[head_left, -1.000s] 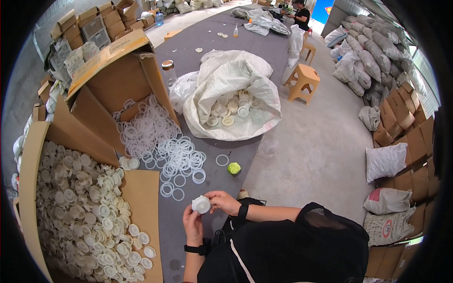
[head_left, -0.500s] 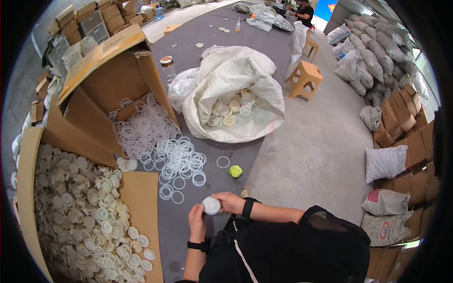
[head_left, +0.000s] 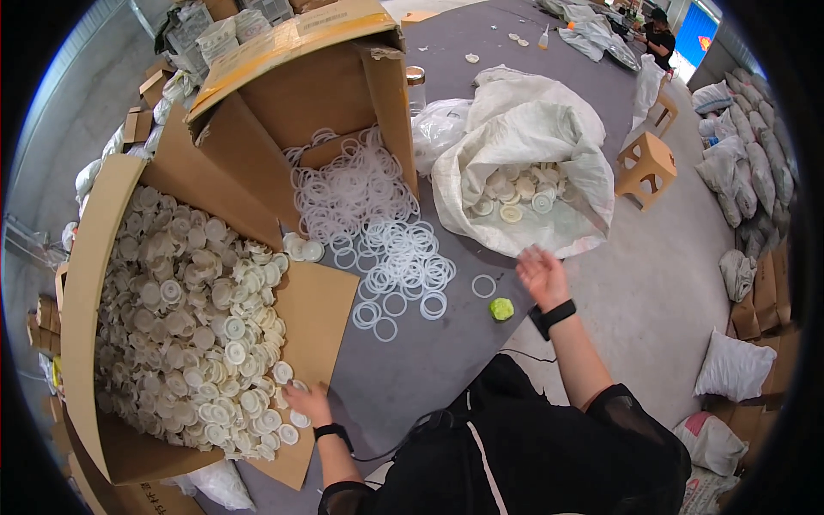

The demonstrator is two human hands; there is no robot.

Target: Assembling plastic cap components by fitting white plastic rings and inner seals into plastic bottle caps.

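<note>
My left hand (head_left: 309, 403) reaches to the edge of a heap of white plastic caps (head_left: 184, 309), fingers stretched toward the nearest ones. Whether the fingertips touch a cap is hard to make out. That heap spills from a cardboard box (head_left: 107, 232) onto its flap. My right hand (head_left: 542, 275) is open, palm up and fingers apart, just in front of a white woven sack (head_left: 463, 206). Inside the sack's mouth lie more white caps (head_left: 512, 212). Between my hands, translucent rings (head_left: 403, 266) are spread on the table, beside a lime-green lump (head_left: 501, 309).
A second cardboard box (head_left: 343, 81), on its side, holds many rings. Behind it stand a clear jar (head_left: 416, 90) and a plastic bag (head_left: 442, 129). An orange stool (head_left: 645, 167) is right of the table (head_left: 412, 369). Another person (head_left: 657, 39) sits at the far end.
My hands were together on a round white cap at the table's edge. They have parted: the right moved out to the sack without the cap, the left to the heap. The view swung left.
</note>
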